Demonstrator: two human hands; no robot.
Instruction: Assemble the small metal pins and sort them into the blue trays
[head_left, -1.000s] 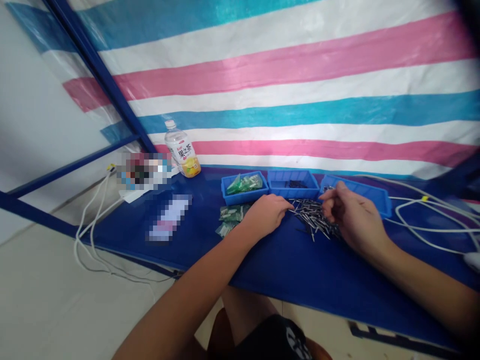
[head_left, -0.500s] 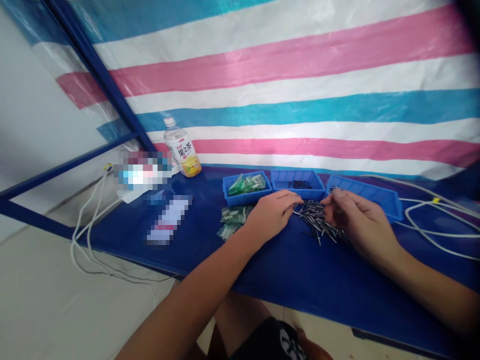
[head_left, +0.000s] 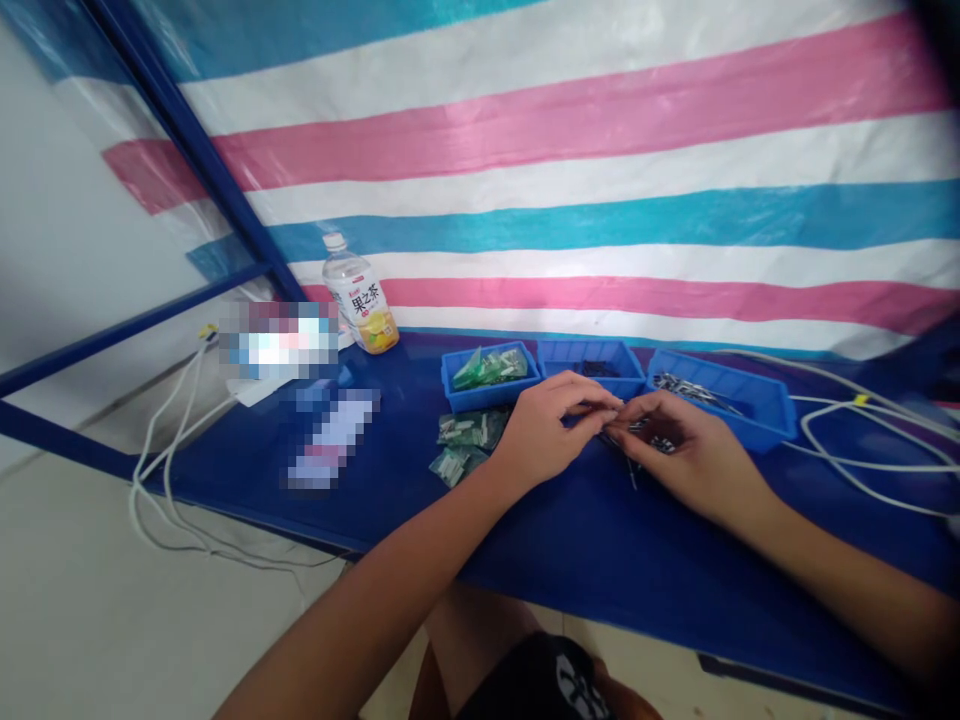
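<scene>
My left hand and my right hand meet fingertip to fingertip over a heap of thin metal pins on the blue table. Both hands are closed in a pinch around small pins; the heap is mostly hidden under my right hand. Just left of my left hand lie small green parts in a loose pile.
Three blue trays stand behind the hands: the left tray holds green parts, the middle tray dark bits, the right tray metal pins. A drink bottle stands at the back left. White cables lie right, more cables hang left.
Both hands have come together over the pin heap, fingertips now touching. My right hand moved left and lowered; the right tray is now uncovered.
</scene>
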